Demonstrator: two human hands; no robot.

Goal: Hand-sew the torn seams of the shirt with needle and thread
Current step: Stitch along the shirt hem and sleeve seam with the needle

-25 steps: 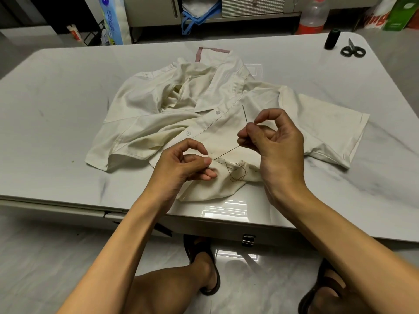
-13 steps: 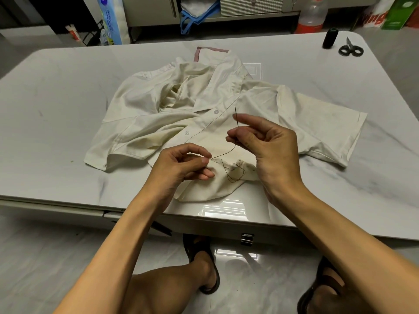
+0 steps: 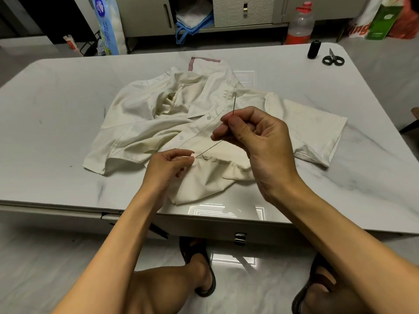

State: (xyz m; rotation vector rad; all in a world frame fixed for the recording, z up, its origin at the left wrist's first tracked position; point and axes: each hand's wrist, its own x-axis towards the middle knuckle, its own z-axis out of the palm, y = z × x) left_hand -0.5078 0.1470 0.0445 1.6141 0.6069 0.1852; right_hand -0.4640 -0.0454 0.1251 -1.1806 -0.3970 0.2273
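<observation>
Table point(image 3: 56, 123): pale marble-look top, glossy, filled most of the view; near edge ran across below the hands.
Shirt point(image 3: 145, 123): cream, short-sleeved, crumpled, lay on the table centre; collar bunched toward the far side, one sleeve spread to the R, button placket ran diagonally w/ two buttons showing. Near hem was gathered into small puckers between the two hands.
R hand point(image 3: 260, 141): raised above the shirt's near part, fingers curled, thumb & forefinger pressed together on the needle.
L hand point(image 3: 167, 166): lay on the shirt's near hem, thumb & forefinger pinched on the fabric at the start of the puckered seam; other fingers curled under.
Bottle point(image 3: 300, 26): clear plastic, red cap & red label, stood on the floor beyond the table's far edge.
Scissors point(image 3: 333, 59): small, black handles, lay at the far R corner of the table.
Spool point(image 3: 314, 49): black thread, upright, just beside the scissors on their L.
Thread point(image 3: 208, 149): dark, drawn taut in a straight slant from the L hand's pinch up to the R hand's fingers.
Needle point(image 3: 234, 104): thin, dark, stuck up out of the R hand's pinch, nearly upright, tip over the shirt.
</observation>
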